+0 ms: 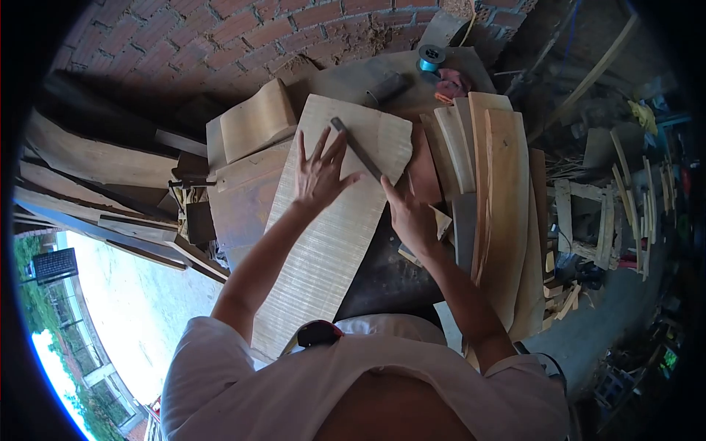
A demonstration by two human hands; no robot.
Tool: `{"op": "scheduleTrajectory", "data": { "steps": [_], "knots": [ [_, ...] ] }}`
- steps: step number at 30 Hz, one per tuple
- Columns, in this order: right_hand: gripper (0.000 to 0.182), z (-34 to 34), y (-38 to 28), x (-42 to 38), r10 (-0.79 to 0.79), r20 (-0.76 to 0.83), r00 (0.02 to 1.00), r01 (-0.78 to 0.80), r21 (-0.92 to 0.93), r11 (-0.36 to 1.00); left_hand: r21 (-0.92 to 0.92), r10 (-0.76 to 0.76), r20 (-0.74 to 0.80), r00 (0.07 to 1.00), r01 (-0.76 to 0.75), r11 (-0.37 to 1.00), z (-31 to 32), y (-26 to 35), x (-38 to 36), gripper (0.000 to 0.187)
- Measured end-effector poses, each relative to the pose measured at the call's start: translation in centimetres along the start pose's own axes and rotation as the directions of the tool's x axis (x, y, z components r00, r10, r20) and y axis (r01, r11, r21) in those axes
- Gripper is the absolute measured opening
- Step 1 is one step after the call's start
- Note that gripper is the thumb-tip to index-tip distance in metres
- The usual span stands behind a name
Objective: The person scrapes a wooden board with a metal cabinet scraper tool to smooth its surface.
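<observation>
A long tan sheet with fine ribs, like cardboard (316, 253), lies slanted across the bench in front of me, its upper right edge ragged. My left hand (321, 176) rests palm down on the sheet, fingers spread, holding nothing. A dark, narrow, straight bar (357, 149) slants over the sheet's upper part, its far end close to my left fingertips. My right hand (413, 222) grips the near end of this bar, index finger stretched along it and the other fingers curled under. A small pale wood offcut (443, 222) sits beside my right hand.
Tall curved wooden boards (506, 198) stand on the right. A bent wood piece (257, 121) lies at upper left, with stacked planks (95, 158) farther left. A spool of blue line (431, 57) and a reddish cloth (454, 82) sit at the back near a brick wall (243, 33).
</observation>
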State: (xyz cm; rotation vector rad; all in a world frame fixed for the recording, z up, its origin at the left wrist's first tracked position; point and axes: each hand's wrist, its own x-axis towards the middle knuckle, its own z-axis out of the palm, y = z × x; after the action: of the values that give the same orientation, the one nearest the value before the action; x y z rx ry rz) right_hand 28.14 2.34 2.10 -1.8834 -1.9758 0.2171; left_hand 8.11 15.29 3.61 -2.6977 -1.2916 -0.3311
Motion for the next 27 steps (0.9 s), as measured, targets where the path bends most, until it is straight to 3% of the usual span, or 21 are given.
{"op": "scheduleTrajectory", "data": {
  "steps": [1, 3, 9, 12, 13, 17, 19, 20, 22, 26, 27],
  "knots": [
    [0.05, -0.2, 0.2, -0.4, 0.002, -0.011, 1.0, -0.002, -0.002, 1.0, -0.005, -0.013, 0.01, 1.0, 0.013, 1.0, -0.2, 0.6, -1.1, 0.088],
    [0.053, -0.5, 0.1, -1.1, 0.021, 0.112, 0.994, -0.02, -0.01, 1.0, -0.007, -0.039, 0.056, 0.998, 0.04, 0.999, -0.1, 0.8, -1.5, 0.084],
    [0.048, 0.1, 0.3, 8.3, 0.058, 0.075, 0.996, -0.057, -0.003, 0.998, -0.03, -0.111, -0.04, 0.993, 0.11, 0.993, 2.1, -3.0, 6.4, 0.089],
    [0.044, -0.2, -0.4, 6.2, 0.072, 0.031, 0.997, -0.071, -0.015, 0.997, -0.058, -0.096, -0.084, 0.992, 0.091, 0.994, 2.5, -2.5, 4.8, 0.09],
    [0.045, -0.3, -0.4, 4.5, 0.076, 0.053, 0.996, -0.077, 0.025, 0.997, -0.072, -0.108, -0.004, 0.994, 0.107, 0.992, 1.7, -1.3, 3.7, 0.091],
    [0.048, 0.3, 0.7, -0.1, 0.08, -0.064, 0.995, -0.068, 0.177, 0.982, -0.099, -0.108, 0.037, 0.993, 0.111, 0.989, 2.2, 2.8, 0.9, 0.091],
    [0.054, -1.1, 1.1, 1.6, 0.102, 0.091, 0.991, -0.101, -0.022, 0.995, -0.134, -0.118, 0.015, 0.993, 0.119, 0.984, 2.9, 2.6, 2.8, 0.092],
    [0.053, -1.3, 1.3, 3.2, 0.167, 0.149, 0.975, -0.171, 0.018, 0.985, -0.153, -0.122, -0.021, 0.992, 0.117, 0.981, 3.1, 1.9, 4.3, 0.093],
    [0.045, -0.1, 2.2, 5.7, -0.006, -0.169, 0.986, -0.002, -0.046, 0.999, -0.077, -0.125, 0.041, 0.991, 0.128, 0.989, 2.7, 1.1, 7.4, 0.093],
    [0.044, -0.4, 1.0, 4.3, 0.086, -0.189, 0.978, -0.086, 0.01, 0.996, -0.075, -0.114, -0.012, 0.993, 0.113, 0.991, 2.6, 1.4, 6.1, 0.092],
    [0.043, -0.7, 0.3, 2.2, 0.139, -0.081, 0.987, -0.139, 0.007, 0.99, -0.049, -0.099, 0.019, 0.995, 0.099, 0.994, 2.3, 2.0, 4.6, 0.089]
  ]
}}
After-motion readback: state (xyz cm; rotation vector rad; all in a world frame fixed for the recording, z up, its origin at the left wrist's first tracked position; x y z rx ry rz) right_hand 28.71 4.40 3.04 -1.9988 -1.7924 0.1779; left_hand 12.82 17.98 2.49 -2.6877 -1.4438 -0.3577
